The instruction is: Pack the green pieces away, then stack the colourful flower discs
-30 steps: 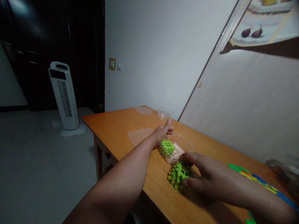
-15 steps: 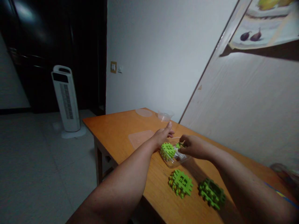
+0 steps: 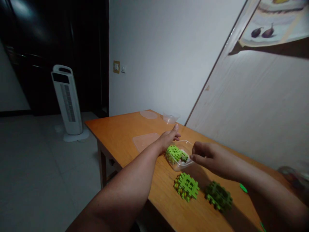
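Observation:
A clear plastic container [image 3: 177, 167] stands on the table with a bright green interlocking block assembly [image 3: 173, 152] and a smaller green piece [image 3: 184, 157] inside. My left hand [image 3: 169, 138] rests at the container's left side, thumb raised and fingers apart; part of it is hidden behind the wrist. Just right of the container's rim hovers my right hand [image 3: 205, 156], fingers loosely bent away from the thumb, with nothing visible between them. Nearer to me are a green block assembly [image 3: 187, 186] and a darker, shadowed green block frame [image 3: 218, 196].
A flat translucent lid [image 3: 145, 141] lies left of the container on the wooden table [image 3: 116, 129]. Farther back are a round lid [image 3: 148, 114] and a clear bowl [image 3: 170, 118] by the wall. Small bright green pieces [image 3: 243, 188] show beside my right forearm.
My right hand has drawn back to the right from inside the container and let go of the small green piece, which now lies against the block assembly. My left hand has stayed nearly still.

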`<state>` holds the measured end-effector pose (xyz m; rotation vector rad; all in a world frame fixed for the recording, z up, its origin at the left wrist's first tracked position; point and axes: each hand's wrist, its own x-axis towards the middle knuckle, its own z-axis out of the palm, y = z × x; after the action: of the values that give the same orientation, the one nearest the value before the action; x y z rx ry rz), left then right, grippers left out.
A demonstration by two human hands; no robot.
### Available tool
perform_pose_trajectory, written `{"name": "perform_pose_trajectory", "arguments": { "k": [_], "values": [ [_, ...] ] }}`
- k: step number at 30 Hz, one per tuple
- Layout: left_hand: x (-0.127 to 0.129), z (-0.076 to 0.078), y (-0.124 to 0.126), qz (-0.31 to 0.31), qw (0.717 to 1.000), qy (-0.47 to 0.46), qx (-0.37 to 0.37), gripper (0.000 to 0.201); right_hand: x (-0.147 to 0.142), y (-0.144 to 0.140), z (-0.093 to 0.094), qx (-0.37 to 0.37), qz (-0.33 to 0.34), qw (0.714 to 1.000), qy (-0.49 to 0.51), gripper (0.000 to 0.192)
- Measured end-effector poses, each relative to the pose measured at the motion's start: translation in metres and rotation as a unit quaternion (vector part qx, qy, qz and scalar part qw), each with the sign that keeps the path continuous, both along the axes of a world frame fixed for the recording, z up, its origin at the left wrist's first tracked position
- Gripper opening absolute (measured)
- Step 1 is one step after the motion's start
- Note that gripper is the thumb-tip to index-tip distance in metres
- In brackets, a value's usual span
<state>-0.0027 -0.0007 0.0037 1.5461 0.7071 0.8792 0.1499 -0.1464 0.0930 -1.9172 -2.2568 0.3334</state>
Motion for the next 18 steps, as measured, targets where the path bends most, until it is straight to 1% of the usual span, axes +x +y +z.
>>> {"name": "perform_pose_trajectory", "arguments": {
  "k": [3, 6, 8, 12, 15, 18],
  "values": [
    [-0.001, 0.003, -0.002, 0.002, 1.000, 0.001, -0.003, 0.096, -0.009, -0.025, 0.001, -0.082, 0.039, 0.995, 0.040, 0.024],
    [-0.001, 0.005, -0.004, 0.003, 1.000, -0.002, -0.003, 0.095, -0.018, -0.041, -0.005, -0.113, 0.034, 0.992, 0.040, 0.034],
    [-0.001, 0.005, -0.005, 0.005, 1.000, -0.003, -0.001, 0.095, -0.023, -0.046, -0.010, -0.113, 0.019, 0.993, 0.026, 0.036],
    [-0.002, 0.006, -0.006, 0.007, 1.000, -0.007, -0.005, 0.097, -0.029, -0.050, -0.015, -0.106, 0.008, 0.994, 0.000, 0.025],
    [-0.002, 0.006, -0.005, 0.002, 1.000, -0.007, -0.011, 0.098, -0.022, -0.049, -0.010, -0.098, 0.014, 0.995, -0.002, 0.024],
    [-0.001, 0.006, -0.005, 0.003, 1.000, -0.003, -0.012, 0.098, -0.005, -0.035, 0.001, -0.043, 0.019, 0.999, 0.023, 0.024]
  ]
}}
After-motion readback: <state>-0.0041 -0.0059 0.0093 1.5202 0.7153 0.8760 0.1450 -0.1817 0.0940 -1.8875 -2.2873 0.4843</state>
